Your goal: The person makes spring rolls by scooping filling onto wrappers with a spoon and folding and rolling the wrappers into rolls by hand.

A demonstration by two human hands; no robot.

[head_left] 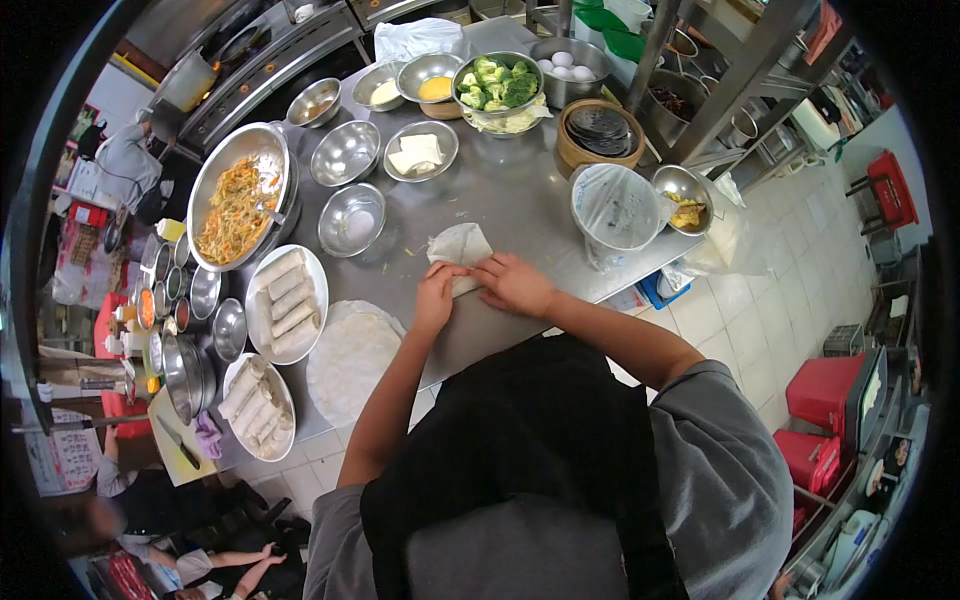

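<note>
A spring roll wrapper (pixel 460 243), partly rolled up, lies on the steel table in front of me, its far flap still flat. My left hand (pixel 438 292) is closed on the roll's left part, fingers bent over it. Beside it, my right hand (pixel 513 284) presses on the right part with curled fingers, and the two hands touch. Whatever filling is inside is hidden. To the left is a stack of round wrappers (pixel 350 360). Finished rolls fill one oval plate (pixel 317 275) and a second oval plate (pixel 288 440).
A big bowl of shredded vegetable filling (pixel 235 212) with a spoon stands at left. Farther back are steel bowls, including one of broccoli (pixel 497 84). A bag-lined tub (pixel 617 215) stands near the right edge. Other people (pixel 130 170) are at the left.
</note>
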